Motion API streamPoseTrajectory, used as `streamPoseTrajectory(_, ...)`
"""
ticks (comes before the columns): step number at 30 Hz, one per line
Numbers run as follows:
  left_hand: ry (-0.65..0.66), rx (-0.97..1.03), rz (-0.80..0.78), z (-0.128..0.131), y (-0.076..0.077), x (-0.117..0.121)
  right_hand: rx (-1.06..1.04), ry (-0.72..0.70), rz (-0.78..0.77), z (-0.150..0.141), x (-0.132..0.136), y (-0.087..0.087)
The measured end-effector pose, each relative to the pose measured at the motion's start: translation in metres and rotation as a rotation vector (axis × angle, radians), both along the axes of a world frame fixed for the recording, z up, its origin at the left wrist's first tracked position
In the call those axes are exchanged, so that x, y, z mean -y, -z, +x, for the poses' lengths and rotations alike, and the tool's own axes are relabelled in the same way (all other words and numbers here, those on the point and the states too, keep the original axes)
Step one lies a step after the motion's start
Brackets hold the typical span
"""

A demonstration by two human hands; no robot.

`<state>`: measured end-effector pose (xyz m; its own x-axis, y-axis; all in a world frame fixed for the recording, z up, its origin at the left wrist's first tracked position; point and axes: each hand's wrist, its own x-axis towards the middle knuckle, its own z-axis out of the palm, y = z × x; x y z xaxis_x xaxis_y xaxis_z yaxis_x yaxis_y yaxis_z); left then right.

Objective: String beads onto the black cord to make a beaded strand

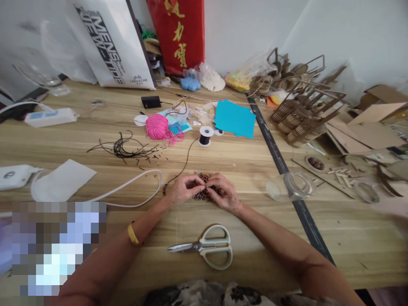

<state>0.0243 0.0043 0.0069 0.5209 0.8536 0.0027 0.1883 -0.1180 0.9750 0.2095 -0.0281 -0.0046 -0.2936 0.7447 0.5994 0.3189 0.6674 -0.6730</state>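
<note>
My left hand (182, 190) and my right hand (225, 193) meet fingertip to fingertip over a pile of small dark, multicoloured beads (200, 197). A black cord (188, 158) runs from a white-flanged spool (205, 138) down behind my left hand, which is closed in a pinch, seemingly on the cord's end. Several strung beads (164, 189) hang on the cord left of that hand. The thumb and finger of my right hand are pinched too; whatever sits between them is too small to make out. White-handled scissors (196, 246) lie nearer to me, below both hands.
Cut black cord pieces (123, 148) and pink yarn (157, 126) lie left of the spool. Blue sheets (235, 119) are behind it. A clear jar (298, 186) lies at right, with small wooden baskets (298, 123) beyond. A white cable (140, 175) loops at left.
</note>
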Motion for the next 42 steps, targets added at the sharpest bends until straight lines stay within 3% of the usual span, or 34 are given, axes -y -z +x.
streamPoseTrajectory(14,0.048,-0.004,0.012,-0.0041,0.0026,-0.0032,-0.031,0.02,0.0,0.0003,-0.0021,0.0007)
streamPoseTrajectory(24,0.014,0.07,-0.078,-0.0045,0.0098,-0.0035,-0.025,0.022,0.003,-0.0003,-0.0016,-0.0001)
streamPoseTrajectory(42,0.03,0.002,-0.039,-0.0041,0.001,-0.0021,-0.037,0.004,-0.002,-0.0007,-0.0017,-0.0009)
